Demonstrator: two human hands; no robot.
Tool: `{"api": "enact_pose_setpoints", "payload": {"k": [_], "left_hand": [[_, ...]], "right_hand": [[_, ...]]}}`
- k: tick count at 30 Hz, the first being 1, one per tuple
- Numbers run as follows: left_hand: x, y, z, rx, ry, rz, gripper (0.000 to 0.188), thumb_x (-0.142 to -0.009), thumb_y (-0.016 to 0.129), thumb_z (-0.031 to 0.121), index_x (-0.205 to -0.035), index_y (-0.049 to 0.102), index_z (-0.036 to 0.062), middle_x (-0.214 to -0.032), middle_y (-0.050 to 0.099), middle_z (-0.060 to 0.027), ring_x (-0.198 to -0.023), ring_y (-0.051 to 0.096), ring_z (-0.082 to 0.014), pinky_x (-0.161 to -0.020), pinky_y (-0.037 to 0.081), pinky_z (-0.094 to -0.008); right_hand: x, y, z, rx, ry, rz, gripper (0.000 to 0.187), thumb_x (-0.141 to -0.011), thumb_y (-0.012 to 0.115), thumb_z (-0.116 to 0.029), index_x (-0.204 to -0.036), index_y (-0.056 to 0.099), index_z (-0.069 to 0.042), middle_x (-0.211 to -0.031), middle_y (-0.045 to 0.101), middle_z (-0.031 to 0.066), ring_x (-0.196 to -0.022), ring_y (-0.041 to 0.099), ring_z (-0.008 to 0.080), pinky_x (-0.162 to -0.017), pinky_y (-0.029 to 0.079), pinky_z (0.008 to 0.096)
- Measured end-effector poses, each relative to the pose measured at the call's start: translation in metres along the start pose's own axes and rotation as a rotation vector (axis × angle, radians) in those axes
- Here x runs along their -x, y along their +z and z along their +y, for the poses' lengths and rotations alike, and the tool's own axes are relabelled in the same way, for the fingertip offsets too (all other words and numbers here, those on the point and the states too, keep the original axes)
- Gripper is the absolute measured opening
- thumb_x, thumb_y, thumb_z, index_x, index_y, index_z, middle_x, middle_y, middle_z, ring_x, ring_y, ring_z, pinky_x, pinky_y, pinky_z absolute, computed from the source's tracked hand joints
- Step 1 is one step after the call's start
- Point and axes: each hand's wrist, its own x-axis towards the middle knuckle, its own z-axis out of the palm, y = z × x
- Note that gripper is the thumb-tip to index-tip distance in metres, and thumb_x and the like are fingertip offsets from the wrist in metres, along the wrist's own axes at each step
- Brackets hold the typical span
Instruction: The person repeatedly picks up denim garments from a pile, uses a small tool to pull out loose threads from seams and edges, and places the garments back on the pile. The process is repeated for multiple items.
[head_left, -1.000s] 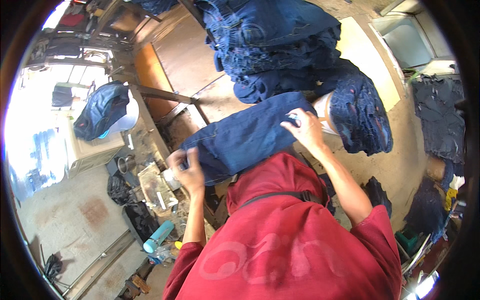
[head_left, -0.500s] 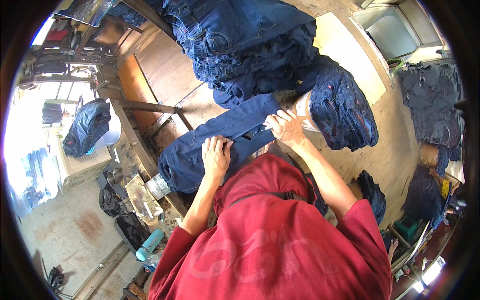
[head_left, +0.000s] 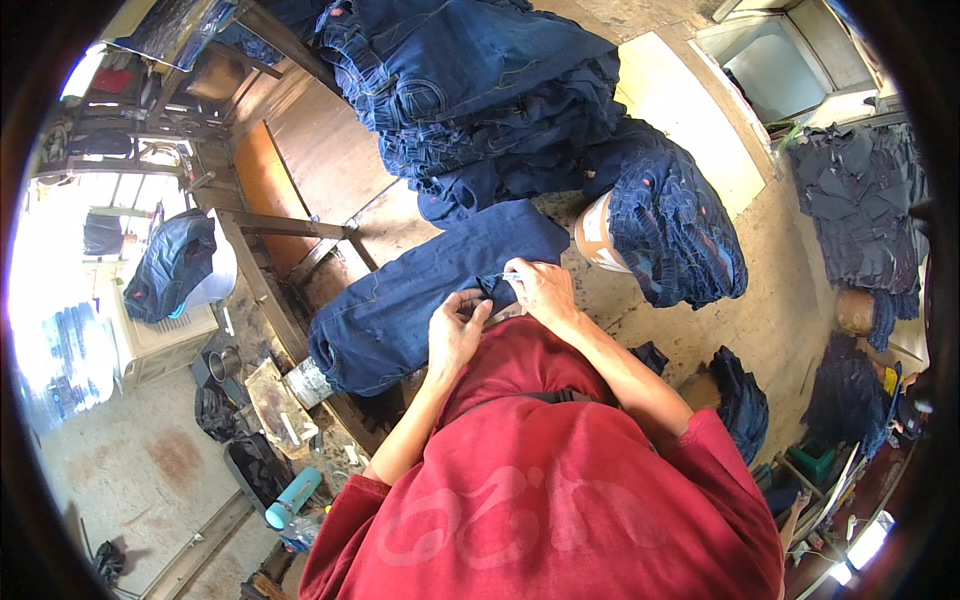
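A dark blue denim trouser leg (head_left: 420,285) lies stretched over a long rounded support in front of me, whose pale end (head_left: 309,382) sticks out at the left. My left hand (head_left: 457,332) has its thumb and fingers pinched on the denim near its close edge. Just to the right and slightly farther off, my right hand (head_left: 544,294) is closed with a small pale thing (head_left: 512,277) at its fingertips, against a raised fold of the denim. The kind of that small thing is too small to tell.
A big heap of jeans (head_left: 480,90) stands beyond the support. More jeans (head_left: 675,230) hang over a round drum (head_left: 597,235) at the right. Left are a wooden frame (head_left: 265,285), a metal cup (head_left: 226,362) and a turquoise bottle (head_left: 294,497). Dark garments (head_left: 860,200) lie far right.
My right hand has come left and nearer to me, close to my left hand. My left hand has shifted right along the denim, and a fold now stands up between them.
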Motion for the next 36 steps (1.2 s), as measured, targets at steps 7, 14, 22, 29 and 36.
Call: {"api": "enact_pose_setpoints", "payload": {"k": [7,14,22,29,36], "left_hand": [[-0.003,0.01,0.016,0.441,-0.229,-0.249,0.034,-0.102,0.077,0.017,-0.128,0.07,-0.0032,-0.096,0.07,-0.0013,-0.075,0.064,-0.0094,-0.068,0.054,-0.0263],[0.019,0.012,0.003,0.587,-0.356,-0.078,0.018,-0.109,0.068,0.02,-0.113,0.068,0.003,-0.09,0.066,-0.0024,-0.058,0.057,-0.011,-0.057,0.051,-0.0298],[0.019,0.006,-0.004,0.659,-0.43,-0.079,0.016,-0.11,0.062,0.021,-0.115,0.065,0.0066,-0.087,0.07,-0.0064,-0.045,0.042,-0.0091,-0.043,0.038,-0.0278],[0.001,0.002,-0.009,0.4,-0.299,-0.184,0.016,-0.11,0.06,0.02,-0.107,0.063,0.0056,-0.086,0.07,-0.0066,-0.044,0.039,-0.0068,-0.041,0.033,-0.0272],[0.022,-0.008,-0.008,0.703,-0.506,-0.135,0.013,-0.108,0.058,0.018,-0.109,0.058,0.0053,-0.09,0.073,-0.0118,-0.043,0.042,-0.0108,-0.04,0.033,-0.0306]], "right_hand": [[0.01,-0.028,-0.004,-0.147,0.078,-0.107,0.015,-0.104,0.073,-0.024,-0.107,0.071,-0.01,-0.077,0.076,0.013,-0.071,0.076,0.0342,-0.066,0.056,0.0471],[0.018,-0.016,-0.03,-0.068,0.439,-0.14,0.052,-0.099,0.079,-0.052,-0.078,0.071,-0.005,-0.074,0.074,0.015,-0.07,0.074,0.0363,-0.067,0.055,0.0478],[0.027,-0.004,-0.016,-0.158,0.447,-0.145,0.039,-0.101,0.075,-0.038,-0.082,0.07,-0.004,-0.073,0.07,0.0173,-0.069,0.071,0.0384,-0.065,0.051,0.0492],[0.028,-0.007,-0.015,-0.175,0.353,-0.098,0.038,-0.1,0.076,-0.036,-0.081,0.067,-0.005,-0.07,0.068,0.0163,-0.065,0.067,0.0369,-0.062,0.049,0.0475],[0.032,-0.009,-0.016,-0.214,0.383,-0.116,0.036,-0.1,0.078,-0.033,-0.08,0.067,-0.004,-0.069,0.068,0.0156,-0.061,0.066,0.0363,-0.059,0.048,0.0463]]}}
